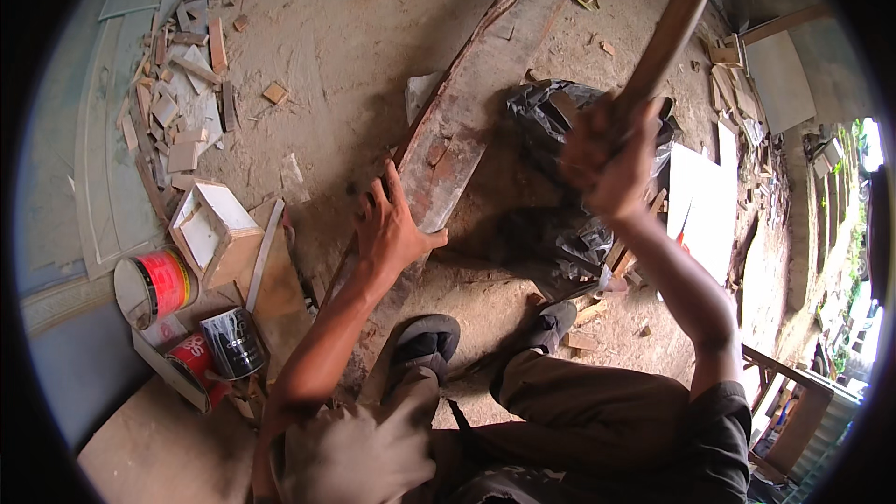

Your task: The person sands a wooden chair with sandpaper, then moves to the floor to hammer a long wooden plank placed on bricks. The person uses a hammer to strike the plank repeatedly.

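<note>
A long, rough wooden plank (495, 70) slants from the far top of the head view down toward my legs. My left hand (387, 229) lies across it, thumb by the right edge and fingers spread at the left edge, holding it. Raised on the right, my right hand (611, 159) is closed around the wooden handle of a hammer (667, 33). The hammer's dark head is blurred at the top of the view. A thin nail-like piece (511, 35) shows on the plank's upper part. Beneath my right hand is a crumpled black plastic bag (551, 121).
Wood offcuts (168, 112) lie scattered along the left wall. Nearer stand an open wooden box (219, 233), a red and yellow can (163, 285) and a black can (231, 341). White sheets (700, 205) and more scraps lie at right. My sandalled feet (425, 341) are beside the plank.
</note>
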Demonstrator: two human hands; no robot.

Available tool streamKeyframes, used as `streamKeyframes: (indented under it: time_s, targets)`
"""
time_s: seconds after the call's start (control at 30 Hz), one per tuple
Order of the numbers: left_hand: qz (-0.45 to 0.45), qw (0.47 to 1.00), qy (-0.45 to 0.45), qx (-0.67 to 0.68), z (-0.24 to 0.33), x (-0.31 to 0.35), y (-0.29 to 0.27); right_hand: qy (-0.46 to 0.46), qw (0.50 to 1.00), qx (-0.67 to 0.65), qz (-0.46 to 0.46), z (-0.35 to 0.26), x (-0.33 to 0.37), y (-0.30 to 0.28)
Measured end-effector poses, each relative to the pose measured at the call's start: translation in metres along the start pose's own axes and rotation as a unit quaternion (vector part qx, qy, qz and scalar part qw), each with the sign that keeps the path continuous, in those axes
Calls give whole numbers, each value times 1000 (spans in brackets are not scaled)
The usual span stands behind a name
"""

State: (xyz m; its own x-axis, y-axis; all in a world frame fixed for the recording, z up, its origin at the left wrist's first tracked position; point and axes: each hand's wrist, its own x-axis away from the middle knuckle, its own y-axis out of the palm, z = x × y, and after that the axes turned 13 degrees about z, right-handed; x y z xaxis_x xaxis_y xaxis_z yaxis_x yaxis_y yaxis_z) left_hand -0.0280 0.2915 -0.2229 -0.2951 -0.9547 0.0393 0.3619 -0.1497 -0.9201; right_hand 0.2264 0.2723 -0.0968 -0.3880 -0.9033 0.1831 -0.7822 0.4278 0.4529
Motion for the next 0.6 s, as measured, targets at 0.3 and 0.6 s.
streamKeyframes:
  time_s: [0.3, 0.6]
  targets:
    - [8, 1000, 2, 14, -4, -1, -1, 216, 930, 285, 82, -16, 50, -5]
    - [-14, 1000, 2, 10, 8, -5, 1, 79, 951, 293, 65, 92, 55, -63]
